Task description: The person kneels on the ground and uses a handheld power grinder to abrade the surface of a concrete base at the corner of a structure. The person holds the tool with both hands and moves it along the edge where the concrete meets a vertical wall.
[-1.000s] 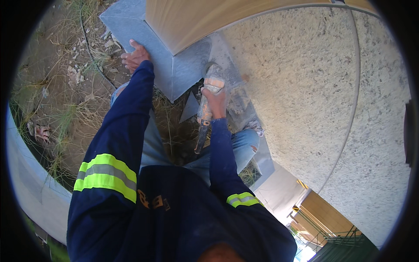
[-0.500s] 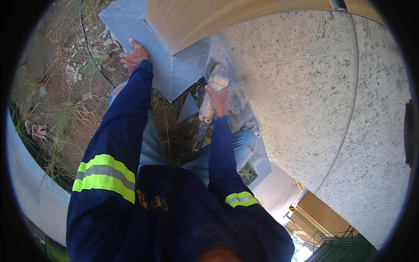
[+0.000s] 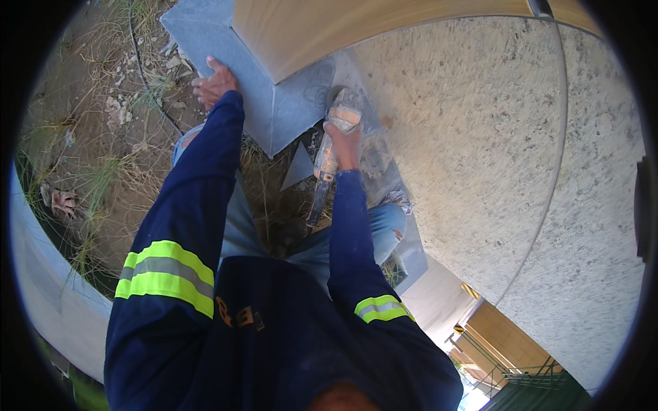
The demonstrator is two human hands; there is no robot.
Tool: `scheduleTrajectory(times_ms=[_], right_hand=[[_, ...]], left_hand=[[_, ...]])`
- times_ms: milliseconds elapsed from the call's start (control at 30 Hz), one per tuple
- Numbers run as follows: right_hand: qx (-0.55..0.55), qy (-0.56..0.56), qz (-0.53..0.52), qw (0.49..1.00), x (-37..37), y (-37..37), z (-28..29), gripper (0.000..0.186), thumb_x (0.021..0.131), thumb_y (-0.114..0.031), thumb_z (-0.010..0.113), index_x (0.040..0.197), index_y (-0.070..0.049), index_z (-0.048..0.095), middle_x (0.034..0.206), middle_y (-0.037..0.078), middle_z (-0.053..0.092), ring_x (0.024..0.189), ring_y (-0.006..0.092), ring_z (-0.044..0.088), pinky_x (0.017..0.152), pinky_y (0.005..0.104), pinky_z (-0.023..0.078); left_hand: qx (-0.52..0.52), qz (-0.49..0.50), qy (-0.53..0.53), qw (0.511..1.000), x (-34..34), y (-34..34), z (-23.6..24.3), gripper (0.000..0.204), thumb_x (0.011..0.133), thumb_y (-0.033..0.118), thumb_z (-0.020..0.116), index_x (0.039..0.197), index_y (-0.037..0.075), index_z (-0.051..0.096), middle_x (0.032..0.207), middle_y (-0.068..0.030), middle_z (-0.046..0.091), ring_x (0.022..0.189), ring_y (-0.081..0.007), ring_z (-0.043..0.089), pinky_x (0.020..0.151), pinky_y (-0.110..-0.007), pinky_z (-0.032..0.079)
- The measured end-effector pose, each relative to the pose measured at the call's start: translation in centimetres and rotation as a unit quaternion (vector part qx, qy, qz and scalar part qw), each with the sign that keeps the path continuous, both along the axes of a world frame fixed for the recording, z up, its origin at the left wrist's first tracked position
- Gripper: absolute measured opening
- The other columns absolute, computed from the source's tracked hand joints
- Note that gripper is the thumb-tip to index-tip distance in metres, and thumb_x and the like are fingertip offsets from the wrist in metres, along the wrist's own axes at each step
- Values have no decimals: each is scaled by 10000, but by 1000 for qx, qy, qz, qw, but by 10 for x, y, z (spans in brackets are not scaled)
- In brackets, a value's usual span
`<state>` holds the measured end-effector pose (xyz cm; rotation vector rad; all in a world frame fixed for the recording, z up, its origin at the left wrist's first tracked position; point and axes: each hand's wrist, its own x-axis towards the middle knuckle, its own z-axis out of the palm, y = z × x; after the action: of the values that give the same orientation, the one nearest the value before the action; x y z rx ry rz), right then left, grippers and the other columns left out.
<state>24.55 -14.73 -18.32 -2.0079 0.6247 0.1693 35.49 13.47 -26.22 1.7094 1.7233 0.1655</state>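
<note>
A: Where is the flat grey stone tile [image 3: 274, 103]?

B: Under the left hand [image 3: 214, 83], fingers spread flat on its edge. The right hand [image 3: 345, 140] is wrapped tight round an orange-bodied angle grinder [image 3: 327, 157], apparently at the tile's corner.

A: Technique?

B: Press the tile firmly; feed steadily. No containers visible.

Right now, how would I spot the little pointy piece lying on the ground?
Find the big speckled wall, then the grey tile that the left hand presses against its foot. Just below that tile's lower corner, beside the power tool in the right hand, lies the small grey triangle, the only loose three-cornered piece on the dry grass.
</note>
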Motion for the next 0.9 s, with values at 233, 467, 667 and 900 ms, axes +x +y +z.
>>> scheduleTrajectory(times_ms=[233,467,667,900], right_hand=[[-27,29,82,996,-26,41,17,796,734,-327,864,1328,59,501,1167,239,697,1085,362,697,961,444,521],[7,-7,43,999,1,7,-10,772,739,-326,866,1309,51,507,1184,235,690,1080,360,699,954,445,531],[-8,15,79,997,-43,32,2,672,772,-247,885,1281,24,539,1133,143,701,996,221,687,878,362,546],[-46,28,104,993,-23,52,9,759,751,-384,855,1300,6,504,1149,231,705,1039,391,710,921,458,534]], left_hand=[[-17,-14,-7,1000,-3,-2,7,951,949,731,490,1409,-101,493,1390,-327,567,1285,-491,573,1045,-606,461],[-24,-8,-17,1000,-1,-5,9,955,945,732,493,1407,-105,494,1401,-335,557,1291,-490,571,1052,-595,461],[-5,4,-2,1000,-3,3,1,973,949,732,485,1434,-111,470,1403,-342,554,1298,-492,566,1049,-592,467],[-27,-24,-13,999,-4,-3,16,961,961,715,476,1426,-126,467,1382,-343,567,1288,-490,582,1049,-578,486]])
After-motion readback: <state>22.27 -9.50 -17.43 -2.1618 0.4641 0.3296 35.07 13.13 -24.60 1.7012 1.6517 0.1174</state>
